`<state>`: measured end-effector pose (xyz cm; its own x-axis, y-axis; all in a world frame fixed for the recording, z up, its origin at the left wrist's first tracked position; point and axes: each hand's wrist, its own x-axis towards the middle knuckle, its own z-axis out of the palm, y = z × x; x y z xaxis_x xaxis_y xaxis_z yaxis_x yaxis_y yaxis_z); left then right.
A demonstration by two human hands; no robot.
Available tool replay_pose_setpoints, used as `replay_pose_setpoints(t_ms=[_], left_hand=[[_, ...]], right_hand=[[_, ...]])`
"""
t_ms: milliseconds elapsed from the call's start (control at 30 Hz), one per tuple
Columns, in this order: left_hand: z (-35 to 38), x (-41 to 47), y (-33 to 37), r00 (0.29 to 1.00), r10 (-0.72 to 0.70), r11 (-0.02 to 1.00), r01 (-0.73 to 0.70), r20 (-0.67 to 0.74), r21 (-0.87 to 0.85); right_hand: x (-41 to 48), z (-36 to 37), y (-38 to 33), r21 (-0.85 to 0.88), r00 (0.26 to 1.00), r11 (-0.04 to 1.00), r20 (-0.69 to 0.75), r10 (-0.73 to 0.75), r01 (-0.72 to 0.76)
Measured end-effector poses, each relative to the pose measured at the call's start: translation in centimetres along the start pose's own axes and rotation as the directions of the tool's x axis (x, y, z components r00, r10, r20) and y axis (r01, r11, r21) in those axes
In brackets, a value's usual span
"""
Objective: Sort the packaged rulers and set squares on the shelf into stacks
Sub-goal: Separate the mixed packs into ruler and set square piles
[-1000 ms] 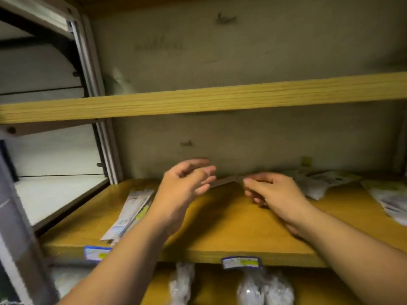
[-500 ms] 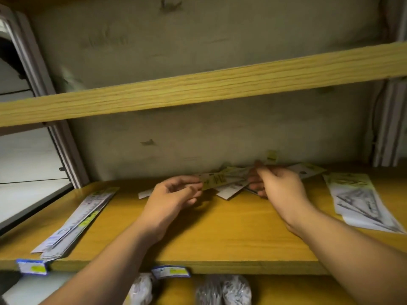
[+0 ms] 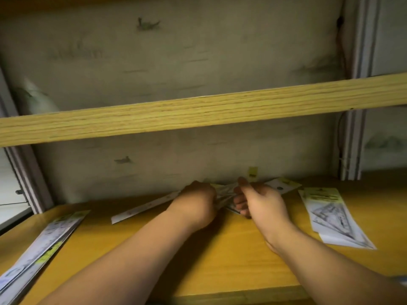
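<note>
Both bare forearms extend forward from the lower frame edge, converging toward the rear of the shelf. Left hand (image 3: 196, 202): palm down, knuckles raised, fingers curled out of sight beneath it. Right hand (image 3: 262, 201): palm turned inward, thumb up, fingers bent in a pinch. The hands sit close together, not touching.

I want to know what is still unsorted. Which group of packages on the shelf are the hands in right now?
The loose pile at the back wall, between the left hand and right hand. The ruler stack at left and set-square stack at right lie untouched.
</note>
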<state>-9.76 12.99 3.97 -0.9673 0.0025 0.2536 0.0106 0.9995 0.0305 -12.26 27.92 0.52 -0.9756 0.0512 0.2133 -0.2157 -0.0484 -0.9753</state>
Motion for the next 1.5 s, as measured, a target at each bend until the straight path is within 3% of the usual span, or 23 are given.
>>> replay_pose_setpoints(t_ms=[133,233,267,333,400,433,567,700,967,1167,1233,1333,1400,1500], left_hand=[[-1.9,-1.3,-0.8,0.999,-0.049,0.998,0.049,0.018,-0.039],[-3.1,-2.9,-2.8,0.983,-0.174,0.953,0.183,0.057,-0.243],[-3.1,-3.7,-3.7,0.971,-0.22,0.877,0.239,0.095,-0.418],[-2.7,-5.0,-4.9,0.949,-0.24,0.552,0.308,0.207,-0.775],[-1.9,-5.9,-5.2,0.941,-0.127,0.182,0.332,0.312,-0.926],[-1.4,-6.1,-5.4,0.942,-0.08,0.084,0.333,0.326,-0.939],[0.0,-6.7,-6.3,0.957,0.003,-0.063,0.29,0.29,-0.955],[0.3,-6.8,-6.3,0.969,-0.013,-0.107,0.243,0.246,-0.964],[-0.7,-6.0,-2.8,0.975,-0.095,0.065,0.206,0.199,-0.976],[0.1,-5.2,-1.3,0.982,-0.144,0.238,0.157,0.125,-0.959],[0.2,-5.2,-2.2,0.986,-0.16,0.389,0.112,0.053,-0.915],[-0.6,-4.7,-5.6,0.97,-0.207,0.753,0.075,-0.128,-0.653],[-1.5,-3.9,-8.7,0.95,-0.245,0.838,0.108,-0.192,-0.535],[-1.2,-2.6,-13.3,0.957,-0.289,0.944,0.284,-0.008,-0.17]], right_hand=[[-0.3,-0.4,-0.3,0.028,1.0,1.0,-0.004,0.01,-0.01],[-0.3,-0.6,-0.3,0.042,1.0,0.999,-0.028,0.004,-0.002],[-0.2,-0.7,-0.2,0.05,0.999,0.999,-0.033,-0.007,0.008],[-0.2,-0.8,-0.1,0.065,0.999,0.998,-0.038,-0.02,0.023],[-0.3,-0.8,-0.2,0.061,1.0,0.998,-0.011,-0.019,0.019],[-0.4,-0.7,-0.2,0.053,1.0,0.998,0.016,-0.017,0.016],[-1.0,-0.6,-0.6,0.04,0.99,0.999,0.143,0.016,-0.022],[-1.0,-1.0,-0.5,0.185,0.969,0.98,0.246,0.032,-0.079],[-1.4,-1.5,-1.0,0.291,0.857,0.923,0.511,0.073,-0.252],[-1.2,-1.5,-0.7,0.238,0.868,0.933,0.48,0.128,-0.269],[-1.2,-1.6,-0.7,0.232,0.874,0.935,0.467,0.136,-0.269],[-1.1,-1.6,-0.8,0.229,0.882,0.933,0.446,0.153,-0.277],[-1.1,-1.5,-0.8,0.223,0.886,0.934,0.435,0.161,-0.279],[-1.1,-1.3,-0.8,0.223,0.889,0.934,0.427,0.166,-0.281]])
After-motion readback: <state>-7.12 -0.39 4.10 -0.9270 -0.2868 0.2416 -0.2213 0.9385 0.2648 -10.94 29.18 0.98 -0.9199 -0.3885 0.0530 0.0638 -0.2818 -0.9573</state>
